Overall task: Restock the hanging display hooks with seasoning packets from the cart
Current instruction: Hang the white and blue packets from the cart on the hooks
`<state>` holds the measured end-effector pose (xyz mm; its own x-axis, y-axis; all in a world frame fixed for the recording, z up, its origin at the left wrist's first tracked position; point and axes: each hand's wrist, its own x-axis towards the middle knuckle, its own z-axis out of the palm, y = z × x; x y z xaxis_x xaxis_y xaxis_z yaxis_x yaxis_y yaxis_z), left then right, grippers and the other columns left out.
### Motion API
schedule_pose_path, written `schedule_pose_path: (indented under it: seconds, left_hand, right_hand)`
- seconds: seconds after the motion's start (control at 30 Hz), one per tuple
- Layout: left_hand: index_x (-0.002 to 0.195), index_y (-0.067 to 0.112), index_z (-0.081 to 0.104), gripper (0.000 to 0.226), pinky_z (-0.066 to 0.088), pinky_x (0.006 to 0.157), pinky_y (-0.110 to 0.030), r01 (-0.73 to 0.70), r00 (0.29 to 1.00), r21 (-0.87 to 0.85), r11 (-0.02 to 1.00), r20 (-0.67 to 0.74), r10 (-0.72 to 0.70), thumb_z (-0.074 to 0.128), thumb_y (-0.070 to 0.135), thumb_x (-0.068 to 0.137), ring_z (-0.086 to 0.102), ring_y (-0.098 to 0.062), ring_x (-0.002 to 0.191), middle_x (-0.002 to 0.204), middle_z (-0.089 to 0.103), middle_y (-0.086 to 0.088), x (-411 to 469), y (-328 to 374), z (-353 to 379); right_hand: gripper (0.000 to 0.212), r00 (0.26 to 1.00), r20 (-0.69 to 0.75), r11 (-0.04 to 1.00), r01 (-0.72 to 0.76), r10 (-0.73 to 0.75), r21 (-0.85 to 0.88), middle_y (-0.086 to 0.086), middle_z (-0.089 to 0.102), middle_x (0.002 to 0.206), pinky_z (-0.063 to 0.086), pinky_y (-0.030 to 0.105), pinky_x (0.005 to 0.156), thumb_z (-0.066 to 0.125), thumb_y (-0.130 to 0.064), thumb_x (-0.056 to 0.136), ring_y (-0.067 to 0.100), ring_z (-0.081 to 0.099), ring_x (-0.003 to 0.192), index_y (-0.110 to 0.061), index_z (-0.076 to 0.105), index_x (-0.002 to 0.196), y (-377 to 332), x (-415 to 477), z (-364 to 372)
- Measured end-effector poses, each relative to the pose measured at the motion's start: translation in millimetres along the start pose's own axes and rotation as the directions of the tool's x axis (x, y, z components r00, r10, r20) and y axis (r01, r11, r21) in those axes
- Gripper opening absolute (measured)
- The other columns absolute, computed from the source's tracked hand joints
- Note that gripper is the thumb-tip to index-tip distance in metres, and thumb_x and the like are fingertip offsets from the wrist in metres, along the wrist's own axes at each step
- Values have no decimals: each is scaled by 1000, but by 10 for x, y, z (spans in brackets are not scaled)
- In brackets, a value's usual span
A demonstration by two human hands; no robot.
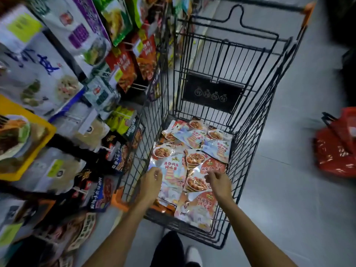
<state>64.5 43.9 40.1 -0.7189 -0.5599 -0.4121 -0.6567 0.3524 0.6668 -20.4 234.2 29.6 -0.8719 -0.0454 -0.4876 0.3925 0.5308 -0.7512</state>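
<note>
Looking down into a black wire cart [256, 105] standing on a pale grey floor [279, 189] in a shop aisle. Across the cart's bottom, a loose overlapping layer of glossy seasoning packets [194, 160], silver and red with pictures of cooked dishes, most lying flat and face up. Reaching in from the near edge, both bare forearms: left hand [150, 182] low over the packets at the left side, fingers [157, 173] loosely curled and part open, holding nothing visible; right hand [217, 183] over the packets toward the right, fingers [209, 177] bent downward just above or touching a red-labelled packet, grip on it impossible to tell. Close along the cart's left side, a display rack [81, 78] crowded with hanging pouches in white, purple, green, red, yellow and black, some on metal hooks [138, 86], all somewhat blurred. On the floor well to the right, a red shopping basket [339, 149] with black handles. At the bottom edge, a dark trouser leg and a white shoe [193, 256].
</note>
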Motion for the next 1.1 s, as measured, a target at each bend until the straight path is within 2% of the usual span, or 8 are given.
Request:
schedule_pose_path:
  seconds: [0.2, 0.4, 0.53, 0.63, 0.7, 0.8, 0.9, 1.1]
  left_hand:
    - [120, -5, 53, 28, 39, 83, -33, 84, 996, 143, 986, 19, -88, 50, 8, 95, 53, -33, 110, 120, 56, -24, 856, -237, 322]
    - [123, -4, 50, 33, 32, 91, -35, 102, 995, 296, 950, -20, -100, 50, 14, 95, 44, -33, 117, 129, 48, -24, 1298, -440, 647]
    - [140, -1, 35, 61, 31, 103, -37, 66, 996, 399, 915, 26, -83, 60, 26, 91, 34, -31, 130, 146, 34, -20, 1382, -604, 817]
    - [147, 1, 25, 71, 23, 112, -40, 73, 995, 401, 913, 27, -92, 61, 28, 91, 23, -32, 139, 154, 22, -18, 1443, -692, 909]
    - [146, 0, 26, 72, 23, 112, -41, 77, 997, 381, 921, -6, -81, 64, 24, 89, 23, -34, 139, 153, 23, -20, 1476, -702, 963]
    - [144, -1, 29, 74, 30, 106, -44, 80, 996, 385, 919, -58, -62, 67, 27, 86, 31, -37, 133, 147, 31, -25, 1552, -661, 1007]
    - [143, 1, 30, 78, 34, 100, -44, 80, 996, 380, 922, -67, -59, 69, 33, 84, 37, -36, 127, 140, 38, -23, 1668, -587, 1023]
    - [140, 8, 34, 91, 40, 92, -43, 67, 988, 338, 939, -152, -16, 85, 21, 65, 43, -34, 119, 127, 46, -19, 1758, -416, 1028]
  right_hand:
    - [27, 993, -21, 989, -114, 112, -93, 18, 70, 94, 46, 23, 56, 46, -18, 100, 30, 67, 80, -1, 66, 93, 199, 735, 348]
    - [24, 977, -185, 983, -130, 104, -132, 17, 68, 105, 50, 31, 71, 45, -14, 100, 23, 61, 85, 0, 64, 104, 333, 1459, 409]
    - [27, 955, -277, 963, -166, 104, -212, 16, 66, 108, 35, 24, 61, 45, -18, 100, 17, 51, 81, 0, 61, 112, 437, 1973, 404]
    - [29, 932, -314, 949, -248, 180, -192, 21, 63, 112, 41, 26, 67, 53, -19, 96, 23, 56, 89, 3, 58, 114, 518, 2349, 359]
    - [32, 924, -317, 938, -285, 215, -197, 22, 63, 112, 44, 27, 70, 60, -22, 92, 30, 62, 98, 4, 58, 110, 605, 2542, 339]
    - [31, 904, -316, 928, -345, 289, -140, 18, 65, 106, 45, 24, 60, 72, -28, 83, 26, 63, 80, -3, 54, 92, 678, 2719, 375]
    - [68, 886, -303, 875, -425, 350, -232, 18, 55, 124, 53, 42, 88, 74, -44, 78, 32, 57, 108, -1, 45, 122, 703, 2816, 426]
    - [118, 870, -251, 824, -487, 425, -290, 24, 23, 153, 28, 48, 115, 79, -50, 70, 38, 24, 141, 0, 9, 150, 617, 2890, 420]
